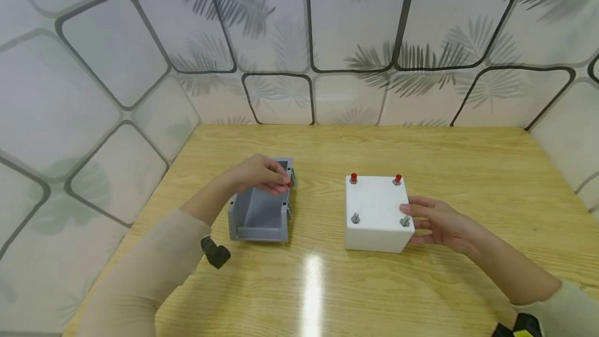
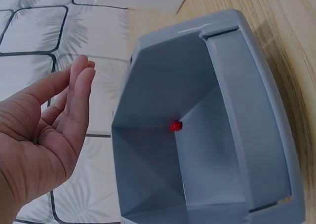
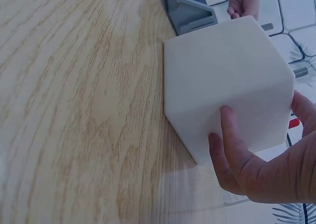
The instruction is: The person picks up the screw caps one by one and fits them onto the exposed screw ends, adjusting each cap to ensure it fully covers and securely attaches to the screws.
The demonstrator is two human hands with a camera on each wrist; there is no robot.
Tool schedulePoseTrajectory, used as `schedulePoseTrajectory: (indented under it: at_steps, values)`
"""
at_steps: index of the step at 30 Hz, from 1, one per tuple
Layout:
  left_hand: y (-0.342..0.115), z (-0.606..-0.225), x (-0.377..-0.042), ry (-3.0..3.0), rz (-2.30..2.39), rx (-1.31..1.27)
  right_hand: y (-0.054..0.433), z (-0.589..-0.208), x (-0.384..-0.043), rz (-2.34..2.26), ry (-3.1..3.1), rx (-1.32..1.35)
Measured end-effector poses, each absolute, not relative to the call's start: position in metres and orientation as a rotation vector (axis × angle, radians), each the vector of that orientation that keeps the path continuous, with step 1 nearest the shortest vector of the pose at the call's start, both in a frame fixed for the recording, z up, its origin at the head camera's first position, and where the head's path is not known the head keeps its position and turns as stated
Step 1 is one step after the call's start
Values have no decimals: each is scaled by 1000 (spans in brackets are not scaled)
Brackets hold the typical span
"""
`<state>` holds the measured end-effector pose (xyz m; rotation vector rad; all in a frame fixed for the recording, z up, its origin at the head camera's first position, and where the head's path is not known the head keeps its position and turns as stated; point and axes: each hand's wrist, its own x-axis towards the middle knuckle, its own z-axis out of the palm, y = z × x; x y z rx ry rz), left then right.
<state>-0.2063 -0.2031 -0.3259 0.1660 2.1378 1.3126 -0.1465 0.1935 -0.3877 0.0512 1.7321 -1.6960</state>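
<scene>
My left hand (image 1: 262,173) is over the grey bin (image 1: 262,233), thumb and fingertips together on a small red cap (image 1: 288,184). The left wrist view hides this cap behind the fingers. Another red cap (image 2: 176,125) lies down in the bin's inner corner. To the right stands a white box (image 1: 376,199) with metal bolts upright on its top. Red caps (image 1: 353,178) cover the two far bolts; the two near bolts (image 1: 355,218) are bare. My right hand (image 1: 442,222) grips the box's right side, thumb over the top edge, fingers against the side wall.
Box and bin stand apart on a wood-grain table (image 1: 323,144). A patterned wall covering (image 1: 357,25) rises behind the table's far edge and along its left side. Dark cameras (image 1: 215,253) are worn at the wrists.
</scene>
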Motion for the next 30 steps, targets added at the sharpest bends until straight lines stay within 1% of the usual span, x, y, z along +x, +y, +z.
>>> schedulePoseTrajectory:
  at_steps: [9, 21, 30]
  values:
    - [-185, -318, -197, 2069, 1295, 165, 194, -388, -147, -1694, 1738, 60]
    - [-169, -313, -187, 2008, 1296, 280, 193, -388, -147, -1696, 1732, 52]
    - [-152, -311, -179, 1979, 1279, 307, 193, -390, -147, -1693, 1732, 63]
